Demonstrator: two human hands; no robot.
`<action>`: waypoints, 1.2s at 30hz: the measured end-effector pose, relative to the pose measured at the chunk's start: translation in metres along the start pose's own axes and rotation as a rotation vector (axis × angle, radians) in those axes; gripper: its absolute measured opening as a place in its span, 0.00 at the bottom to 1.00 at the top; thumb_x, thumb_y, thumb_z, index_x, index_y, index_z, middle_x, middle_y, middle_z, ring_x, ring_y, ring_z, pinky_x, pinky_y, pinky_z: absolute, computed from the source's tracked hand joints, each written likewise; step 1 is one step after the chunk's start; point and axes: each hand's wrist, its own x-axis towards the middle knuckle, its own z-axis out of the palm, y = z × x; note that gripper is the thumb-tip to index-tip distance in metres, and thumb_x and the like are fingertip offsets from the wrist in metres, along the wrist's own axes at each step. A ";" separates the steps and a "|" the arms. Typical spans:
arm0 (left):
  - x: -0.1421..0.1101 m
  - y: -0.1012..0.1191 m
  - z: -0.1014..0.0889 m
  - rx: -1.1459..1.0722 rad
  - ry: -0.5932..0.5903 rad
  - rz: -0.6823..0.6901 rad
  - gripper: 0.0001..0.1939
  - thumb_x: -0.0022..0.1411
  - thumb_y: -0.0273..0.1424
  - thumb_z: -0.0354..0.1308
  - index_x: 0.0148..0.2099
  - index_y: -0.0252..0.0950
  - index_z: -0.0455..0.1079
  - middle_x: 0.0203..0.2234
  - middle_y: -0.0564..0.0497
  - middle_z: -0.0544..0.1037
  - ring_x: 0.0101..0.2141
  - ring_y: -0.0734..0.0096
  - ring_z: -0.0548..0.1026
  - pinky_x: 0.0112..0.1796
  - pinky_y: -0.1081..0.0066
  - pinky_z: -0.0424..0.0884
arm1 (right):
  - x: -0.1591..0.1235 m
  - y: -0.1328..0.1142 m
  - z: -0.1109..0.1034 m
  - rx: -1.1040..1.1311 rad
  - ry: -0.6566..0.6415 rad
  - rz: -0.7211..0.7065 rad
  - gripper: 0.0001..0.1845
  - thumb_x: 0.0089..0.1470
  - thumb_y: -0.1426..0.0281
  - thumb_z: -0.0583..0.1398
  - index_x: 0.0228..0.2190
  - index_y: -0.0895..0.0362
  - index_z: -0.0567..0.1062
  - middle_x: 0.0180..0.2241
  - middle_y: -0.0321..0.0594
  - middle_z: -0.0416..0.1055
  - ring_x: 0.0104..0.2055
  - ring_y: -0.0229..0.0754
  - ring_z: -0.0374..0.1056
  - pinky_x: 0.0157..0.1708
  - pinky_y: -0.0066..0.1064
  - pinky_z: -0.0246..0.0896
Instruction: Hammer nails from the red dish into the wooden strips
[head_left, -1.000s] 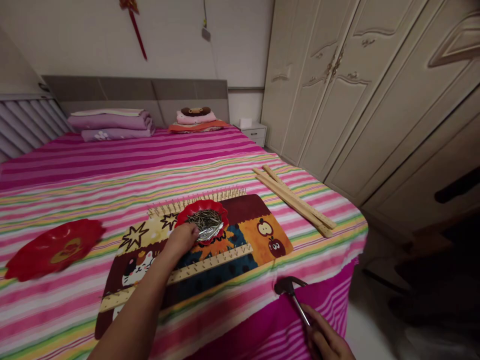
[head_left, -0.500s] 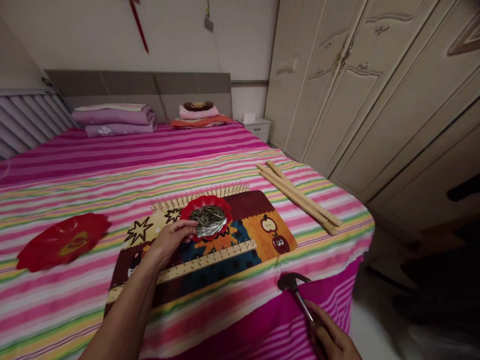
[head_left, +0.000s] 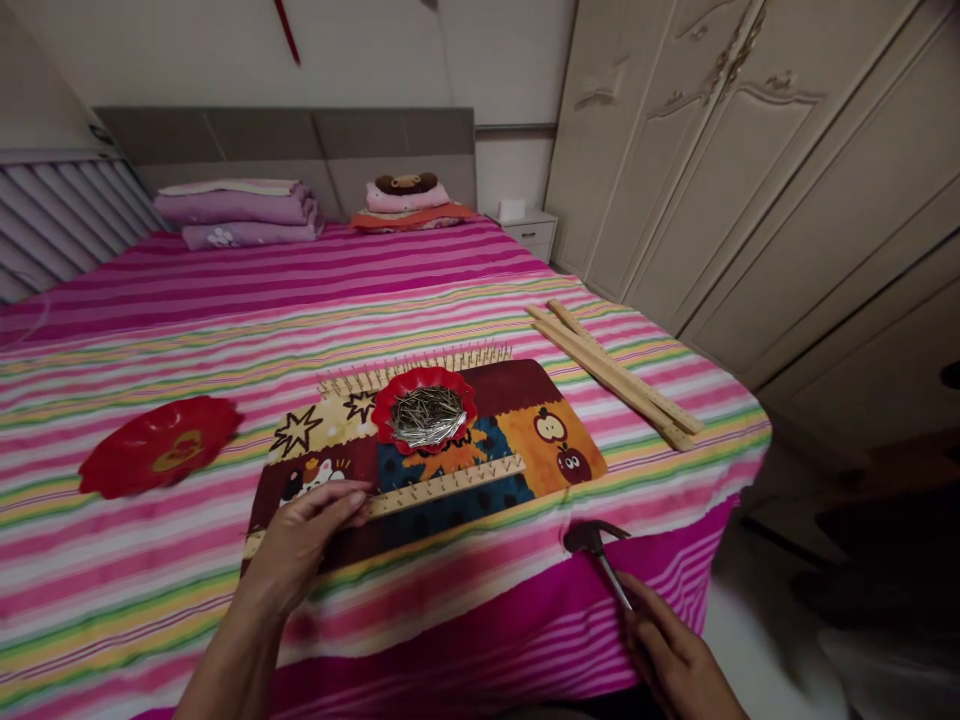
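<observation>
My left hand (head_left: 319, 530) is over the left part of a wooden strip (head_left: 450, 480), its thumb and fingers pinched together; whatever is between the fingertips is too small to make out. Several nails stand upright along that strip, which lies on a patterned board (head_left: 495, 400). Just beyond the hand, a red scalloped bowl (head_left: 382, 400) holds a heap of loose nails (head_left: 427, 415). My right hand (head_left: 667, 640) grips a claw hammer (head_left: 600, 545) by its handle, with the head over the near edge of the bedcover.
Behind the bowl lies another strip bristling with nails (head_left: 345, 380). Bare wooden strips (head_left: 615, 375) are stacked crosswise at the right. A red scalloped tray (head_left: 120, 460) rests at the left on the striped bed (head_left: 172, 600). Wardrobe doors (head_left: 675, 180) flank the bed's right side.
My left hand has come away from the nail bowl and moved nearer, down to the wooden strip. The right hand still holds the hammer in about the same place. The view has tilted slightly.
</observation>
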 end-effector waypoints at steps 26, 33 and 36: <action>0.000 -0.043 0.018 0.408 0.244 0.171 0.16 0.45 0.43 0.58 0.34 0.40 0.74 0.31 0.52 0.80 0.31 0.67 0.77 0.38 0.68 0.72 | 0.002 0.004 -0.003 -0.077 0.005 -0.043 0.31 0.43 0.58 0.62 0.50 0.54 0.72 0.39 0.40 0.77 0.37 0.45 0.74 0.30 0.26 0.69; 0.002 -0.056 0.022 0.365 0.309 0.146 0.19 0.47 0.45 0.56 0.37 0.37 0.72 0.29 0.51 0.79 0.31 0.68 0.77 0.35 0.69 0.72 | -0.011 -0.003 -0.001 -0.152 -0.058 -0.101 0.29 0.46 0.57 0.60 0.50 0.53 0.71 0.44 0.40 0.76 0.41 0.45 0.73 0.35 0.25 0.69; 0.001 -0.061 0.026 0.339 0.339 0.164 0.20 0.47 0.46 0.57 0.36 0.36 0.71 0.27 0.52 0.79 0.29 0.69 0.76 0.32 0.70 0.72 | -0.024 -0.027 0.011 -0.285 -0.133 -0.216 0.25 0.49 0.58 0.59 0.49 0.51 0.73 0.43 0.39 0.76 0.46 0.45 0.70 0.42 0.24 0.65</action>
